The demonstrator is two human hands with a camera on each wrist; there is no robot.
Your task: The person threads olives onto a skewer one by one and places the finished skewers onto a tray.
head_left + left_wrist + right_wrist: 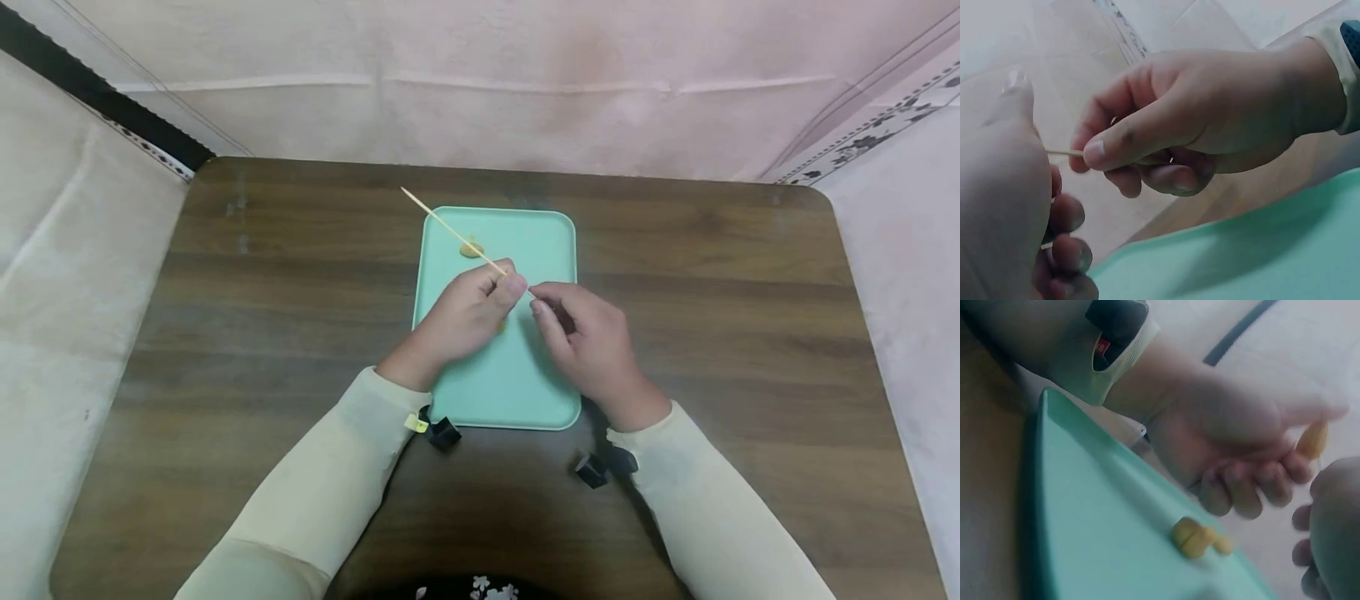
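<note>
A thin wooden skewer (442, 222) runs slantwise above the mint-green tray (525, 392), its long end pointing up and left. My left hand (468, 317) pinches it partway along, thumb against the fingers. In the right wrist view, a small yellowish piece (1313, 441) sits between the left thumb and forefinger; its kind is unclear. My right hand (592, 342) pinches the skewer's near end between thumb and fingertips, close to the left thumb. On the tray lies a yellowish-brown lump (471, 249), and another small yellow bit (502, 327) is partly hidden by the left hand.
Beneath the tray is a brown wood-grain table (735, 333) with rounded far corners. Pale cloth (480, 92) hangs behind it and along the sides. Small black devices (444, 435) are strapped at both wrists. A dark floral patterned item (480, 587) shows at the bottom edge.
</note>
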